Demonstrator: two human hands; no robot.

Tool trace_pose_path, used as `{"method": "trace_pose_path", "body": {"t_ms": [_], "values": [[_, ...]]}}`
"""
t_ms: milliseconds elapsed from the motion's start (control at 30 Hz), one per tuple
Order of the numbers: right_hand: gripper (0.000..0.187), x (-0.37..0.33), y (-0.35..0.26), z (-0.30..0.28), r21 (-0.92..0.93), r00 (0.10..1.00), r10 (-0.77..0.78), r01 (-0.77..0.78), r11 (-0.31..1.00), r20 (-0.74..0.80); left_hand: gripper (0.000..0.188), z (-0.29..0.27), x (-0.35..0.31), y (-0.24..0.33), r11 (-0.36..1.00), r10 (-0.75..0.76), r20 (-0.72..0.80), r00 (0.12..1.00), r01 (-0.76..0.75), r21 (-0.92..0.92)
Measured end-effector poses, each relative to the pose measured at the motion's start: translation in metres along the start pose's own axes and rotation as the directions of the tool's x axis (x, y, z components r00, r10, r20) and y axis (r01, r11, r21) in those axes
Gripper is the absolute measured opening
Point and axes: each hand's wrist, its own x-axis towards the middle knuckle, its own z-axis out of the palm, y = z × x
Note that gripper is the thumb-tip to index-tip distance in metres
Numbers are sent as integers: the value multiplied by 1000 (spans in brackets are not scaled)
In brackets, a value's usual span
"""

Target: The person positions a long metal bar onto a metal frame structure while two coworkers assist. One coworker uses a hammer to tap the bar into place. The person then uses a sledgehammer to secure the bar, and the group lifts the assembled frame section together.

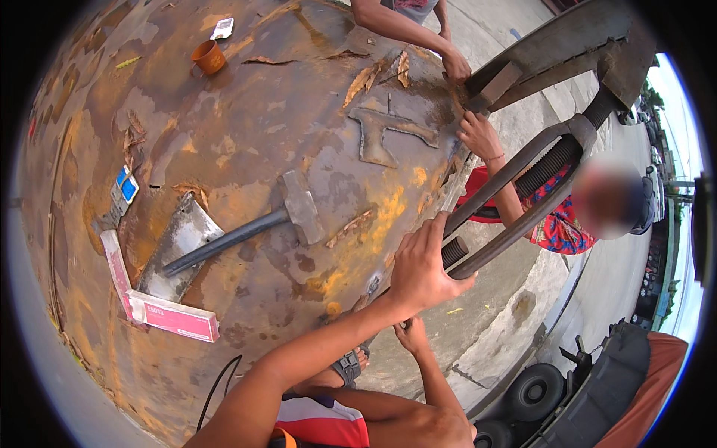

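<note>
My left hand [422, 265] is wrapped round the lower end of a long steel turnbuckle [499, 243], a heavy open frame with threaded screws inside. The turnbuckle slants up to the right, where a thick screw [600, 107] joins it to a large steel beam [556, 56]. Below my left hand, my right hand [413, 336] is closed, with a bit of something dark at its fingers that I cannot make out. Left of my hands, a sledgehammer [302, 207] lies on a rusty steel surface [269, 299], its dark handle across a bare metal plate [175, 239].
A co-worker's hand [482, 137] and another person's hand [455, 66] are at the beam's end. An I-shaped steel piece [381, 134], an orange mug [208, 57], a pink box [175, 316] and a blue-white packet [125, 185] lie on the steel. A truck [597, 396] stands lower right.
</note>
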Motion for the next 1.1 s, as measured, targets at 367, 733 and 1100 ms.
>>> {"method": "trace_pose_path", "body": {"t_ms": [367, 733, 1100], "values": [[51, 18, 27, 2, -3, 969, -85, 88, 996, 231, 102, 1, 3, -6, 999, 11, 12, 1000, -10, -30], [54, 24, 45, 6, 64, 987, -52, 42, 997, 149, 106, -2, 5, -6, 998, 5, 79, 997, -1, -57], [41, 18, 21, 28, -18, 982, 100, -98, 995, 161, 101, -4, 8, 0, 997, -10, 61, 998, 14, -70]]}}
